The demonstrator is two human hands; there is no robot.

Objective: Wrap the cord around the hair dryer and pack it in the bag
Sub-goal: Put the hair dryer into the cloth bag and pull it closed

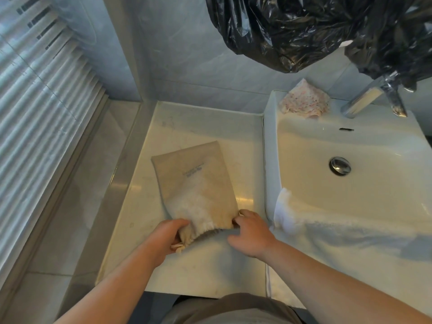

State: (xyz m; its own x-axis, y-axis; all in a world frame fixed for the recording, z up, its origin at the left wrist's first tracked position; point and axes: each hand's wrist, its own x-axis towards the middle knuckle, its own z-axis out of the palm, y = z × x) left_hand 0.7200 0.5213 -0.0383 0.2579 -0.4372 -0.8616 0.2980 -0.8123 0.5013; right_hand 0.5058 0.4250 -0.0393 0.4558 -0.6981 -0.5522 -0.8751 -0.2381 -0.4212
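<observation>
A beige cloth drawstring bag lies flat on the white countertop, its gathered mouth toward me. My left hand grips the left corner of the mouth, where the knotted drawstring ends stick out below the fingers. My right hand pinches the right corner of the mouth with its fingertips. No hair dryer or cord is visible; whether anything is inside the bag cannot be told.
A white sink with a drain and chrome tap sits to the right. A white towel drapes over its near edge. A patterned cloth lies at the back. Black plastic hangs overhead. Window blinds fill the left.
</observation>
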